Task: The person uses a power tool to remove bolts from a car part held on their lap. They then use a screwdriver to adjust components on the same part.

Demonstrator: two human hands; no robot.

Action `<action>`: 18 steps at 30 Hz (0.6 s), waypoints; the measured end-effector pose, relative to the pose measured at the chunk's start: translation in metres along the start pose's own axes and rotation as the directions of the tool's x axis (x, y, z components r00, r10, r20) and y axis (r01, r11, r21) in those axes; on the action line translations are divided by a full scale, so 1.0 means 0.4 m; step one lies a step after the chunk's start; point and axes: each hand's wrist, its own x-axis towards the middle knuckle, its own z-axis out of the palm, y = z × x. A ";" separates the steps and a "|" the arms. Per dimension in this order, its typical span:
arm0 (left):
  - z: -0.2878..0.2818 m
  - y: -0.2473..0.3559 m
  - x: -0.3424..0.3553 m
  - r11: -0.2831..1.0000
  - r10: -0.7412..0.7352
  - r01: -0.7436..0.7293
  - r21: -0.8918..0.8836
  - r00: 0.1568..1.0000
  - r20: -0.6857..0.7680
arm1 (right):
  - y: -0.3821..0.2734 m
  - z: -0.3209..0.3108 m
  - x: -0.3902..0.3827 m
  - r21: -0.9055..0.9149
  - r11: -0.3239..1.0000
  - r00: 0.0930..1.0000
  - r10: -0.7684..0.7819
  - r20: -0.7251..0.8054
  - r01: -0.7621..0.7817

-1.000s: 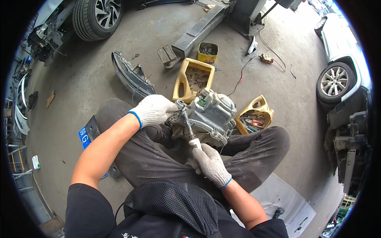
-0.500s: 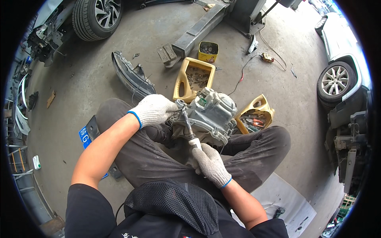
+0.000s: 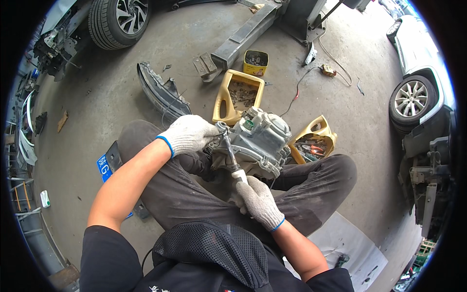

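A car headlight housing (image 3: 260,134), grey with its back side up, rests between my folded legs. My right hand (image 3: 258,200), in a knitted white glove, is closed round the white handle of a slim tool with a long metal shaft (image 3: 229,148). The shaft slants up across the housing's left side, its far end close to my left fingertips. My left hand (image 3: 187,136), gloved alike, pinches with its fingers at the housing's upper left corner. What lies between those fingers is too small to make out.
A cut yellow jug (image 3: 221,90) of small metal parts and a yellow tin (image 3: 256,68) stand ahead. Another cut jug (image 3: 296,152) holds pliers and tools at the right. A long dark lamp part (image 3: 158,90) lies left. A lift arm (image 3: 245,36) and white car (image 3: 428,63) stand beyond.
Almost nothing differs. The headlight housing and my right hand have shifted very slightly; both hands keep their grip.
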 end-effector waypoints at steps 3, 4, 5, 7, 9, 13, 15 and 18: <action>-0.002 0.003 -0.002 1.000 -0.003 0.003 -0.006 1.000 -0.002 | 0.000 0.001 0.000 0.011 1.000 1.000 -0.006 0.002 0.006; -0.003 0.004 -0.002 1.000 -0.006 0.006 -0.006 1.000 -0.001 | 0.003 0.001 0.000 0.012 1.000 1.000 -0.007 0.003 0.007; -0.001 0.002 -0.001 1.000 0.000 0.000 -0.004 1.000 -0.004 | 0.006 0.000 0.002 0.012 1.000 1.000 -0.009 0.004 0.009; 0.003 -0.003 -0.001 1.000 0.013 -0.013 0.001 1.000 -0.009 | 0.008 0.001 0.002 0.013 1.000 1.000 -0.012 0.005 0.012; 0.004 -0.004 -0.001 1.000 0.012 -0.012 0.005 1.000 -0.008 | 0.006 0.001 -0.001 0.013 1.000 1.000 -0.015 0.004 0.014; 0.001 0.000 -0.002 1.000 0.014 -0.014 0.002 1.000 -0.014 | 0.003 0.002 -0.004 0.020 1.000 1.000 -0.018 -0.002 0.018; 0.004 -0.004 -0.002 1.000 0.026 -0.026 0.010 0.999 -0.019 | 0.003 0.000 -0.004 0.023 0.999 1.000 -0.023 0.004 0.023; 0.007 -0.006 -0.002 1.000 0.029 -0.029 0.010 0.999 -0.029 | -0.003 0.000 -0.007 0.024 1.000 1.000 -0.010 0.001 0.010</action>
